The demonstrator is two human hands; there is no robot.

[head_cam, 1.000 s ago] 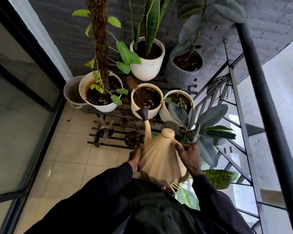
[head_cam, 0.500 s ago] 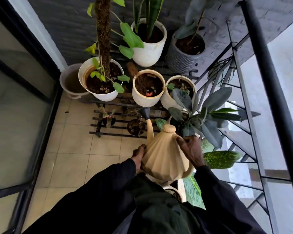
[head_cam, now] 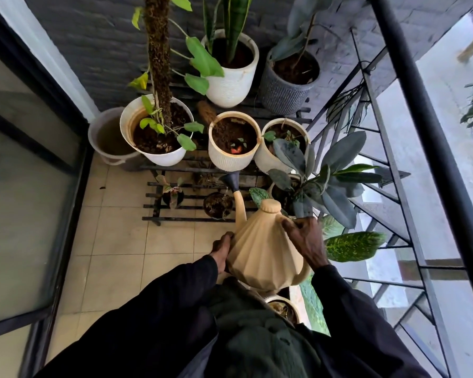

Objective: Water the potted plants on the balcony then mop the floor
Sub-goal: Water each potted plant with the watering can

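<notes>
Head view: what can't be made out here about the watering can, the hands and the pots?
In the head view:
Watering can: water level, hidden by its opaque body and lid.
Left hand: its fingers, hidden behind the can.
Pot beneath the can: its contents, mostly covered by the can and the person's clothing.
Moss pole: its top, cut off by the upper edge.

Grey bucket (head_cam: 92, 137) beside glass door (head_cam: 19, 186); black railing (head_cam: 421, 118) right.

Behind the watering can (head_cam: 265, 249) the left hand (head_cam: 221, 251) is half hidden — so is a pot (head_cam: 282, 299) below.
</notes>
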